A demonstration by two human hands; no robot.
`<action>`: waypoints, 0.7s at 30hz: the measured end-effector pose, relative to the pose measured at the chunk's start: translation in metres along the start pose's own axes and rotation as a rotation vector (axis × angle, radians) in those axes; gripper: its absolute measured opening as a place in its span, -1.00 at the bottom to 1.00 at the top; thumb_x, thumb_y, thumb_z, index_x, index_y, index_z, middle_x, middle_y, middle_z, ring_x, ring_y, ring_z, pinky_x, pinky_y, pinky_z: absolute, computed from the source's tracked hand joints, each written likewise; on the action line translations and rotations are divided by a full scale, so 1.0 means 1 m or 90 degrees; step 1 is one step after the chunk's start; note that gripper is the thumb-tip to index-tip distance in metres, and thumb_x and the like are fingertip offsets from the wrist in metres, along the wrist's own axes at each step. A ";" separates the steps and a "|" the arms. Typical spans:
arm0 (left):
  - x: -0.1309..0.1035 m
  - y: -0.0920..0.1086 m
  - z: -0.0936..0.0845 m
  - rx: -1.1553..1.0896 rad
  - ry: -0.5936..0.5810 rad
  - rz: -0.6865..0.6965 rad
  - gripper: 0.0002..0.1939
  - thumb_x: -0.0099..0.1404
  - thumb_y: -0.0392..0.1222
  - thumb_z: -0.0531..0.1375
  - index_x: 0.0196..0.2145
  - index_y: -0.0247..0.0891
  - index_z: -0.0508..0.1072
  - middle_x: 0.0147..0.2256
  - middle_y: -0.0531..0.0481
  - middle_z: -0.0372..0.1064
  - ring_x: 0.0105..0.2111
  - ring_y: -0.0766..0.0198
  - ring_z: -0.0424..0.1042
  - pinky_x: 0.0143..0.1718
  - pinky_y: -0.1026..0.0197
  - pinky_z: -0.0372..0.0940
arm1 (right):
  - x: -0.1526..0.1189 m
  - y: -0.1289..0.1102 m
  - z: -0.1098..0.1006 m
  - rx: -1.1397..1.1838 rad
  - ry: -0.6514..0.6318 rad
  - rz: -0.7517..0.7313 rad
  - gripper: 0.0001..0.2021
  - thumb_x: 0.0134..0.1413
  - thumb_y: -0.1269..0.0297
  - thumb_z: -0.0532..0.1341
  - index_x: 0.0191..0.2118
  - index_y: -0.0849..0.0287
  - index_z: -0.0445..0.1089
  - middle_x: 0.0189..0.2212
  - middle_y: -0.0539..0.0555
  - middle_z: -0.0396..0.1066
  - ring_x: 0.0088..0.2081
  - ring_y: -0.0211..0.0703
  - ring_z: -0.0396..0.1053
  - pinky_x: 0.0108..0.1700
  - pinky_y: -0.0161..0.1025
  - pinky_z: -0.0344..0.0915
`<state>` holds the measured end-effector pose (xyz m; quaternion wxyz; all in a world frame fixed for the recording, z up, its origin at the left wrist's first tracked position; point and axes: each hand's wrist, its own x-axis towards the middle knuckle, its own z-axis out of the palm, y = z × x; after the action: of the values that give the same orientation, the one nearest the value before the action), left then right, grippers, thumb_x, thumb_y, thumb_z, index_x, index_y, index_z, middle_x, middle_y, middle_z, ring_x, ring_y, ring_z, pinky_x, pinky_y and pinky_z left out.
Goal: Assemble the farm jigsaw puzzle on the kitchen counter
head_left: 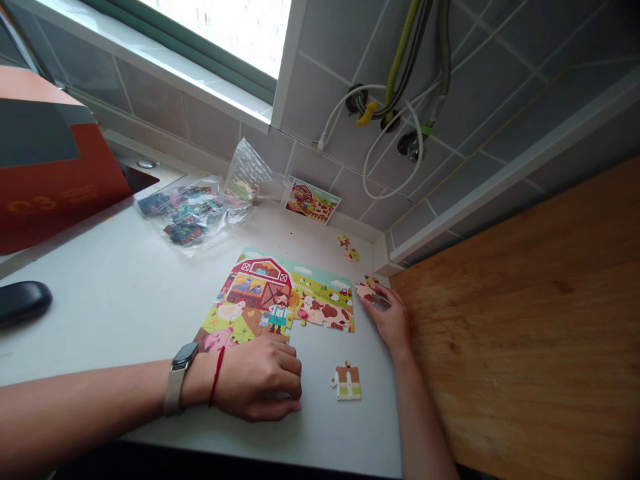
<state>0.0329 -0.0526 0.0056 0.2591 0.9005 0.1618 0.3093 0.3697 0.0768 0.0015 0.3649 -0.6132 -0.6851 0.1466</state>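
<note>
A partly assembled jigsaw puzzle (260, 293) of a farm lies flat on the white table, showing a red barn, a farmer and a brown-spotted cow. Across its lower edge rests my left hand (263, 380), closed with the fingers curled under; whatever they hold, if anything, is hidden. My right hand (390, 317) pinches a brown-and-pink puzzle piece (366, 291) just right of the cow, at the table's right side. A loose puzzle piece (348, 383) in brown, white and green lies between my hands, apart from the assembled part.
More loose pieces (347, 250) lie near the back right corner. A reference picture card (313, 202) leans against the tiled wall beside clear plastic bags (195, 213) with pieces inside. A black mouse-like object (24, 303) and an orange box (55, 180) are at left; a wooden panel (520, 320) borders the right.
</note>
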 end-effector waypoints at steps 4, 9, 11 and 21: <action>0.001 0.000 -0.001 0.000 0.016 0.004 -0.83 0.45 -0.18 0.20 -0.35 -0.16 0.41 -0.43 -0.04 0.47 -0.38 0.15 0.46 -0.31 0.05 0.28 | -0.006 -0.014 0.000 0.123 0.013 0.013 -0.38 -0.03 -0.10 0.47 0.09 0.17 0.53 0.08 0.29 0.50 0.09 0.16 0.50 0.20 0.18 0.44; 0.002 0.001 -0.002 -0.011 0.005 -0.001 -0.85 0.41 -0.16 0.24 -0.35 -0.15 0.44 -0.43 -0.03 0.49 -0.38 0.15 0.47 -0.31 0.04 0.28 | -0.025 -0.050 0.015 0.122 -0.169 -0.097 -0.45 0.07 0.00 0.46 0.16 0.02 0.51 0.25 0.23 0.38 0.28 0.17 0.35 0.31 0.17 0.33; 0.001 0.001 -0.002 -0.015 0.004 -0.004 -0.86 0.40 -0.16 0.26 -0.35 -0.14 0.45 -0.43 -0.02 0.50 -0.38 0.16 0.47 -0.31 0.04 0.28 | -0.032 -0.060 0.023 0.070 -0.240 -0.142 -0.49 0.09 0.06 0.45 0.17 -0.03 0.53 0.27 0.20 0.36 0.32 0.16 0.30 0.36 0.18 0.25; 0.002 0.000 -0.003 -0.012 0.007 -0.002 -0.86 0.39 -0.19 0.28 -0.36 -0.14 0.44 -0.43 -0.03 0.49 -0.37 0.14 0.47 -0.32 0.03 0.29 | -0.034 -0.065 0.027 0.020 -0.314 -0.200 -0.42 0.11 0.07 0.46 0.25 -0.06 0.47 0.26 0.14 0.44 0.34 0.20 0.26 0.38 0.26 0.18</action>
<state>0.0324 -0.0507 0.0092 0.2668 0.8963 0.1615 0.3154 0.3029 0.0380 0.0144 0.2150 -0.4400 -0.8371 0.2437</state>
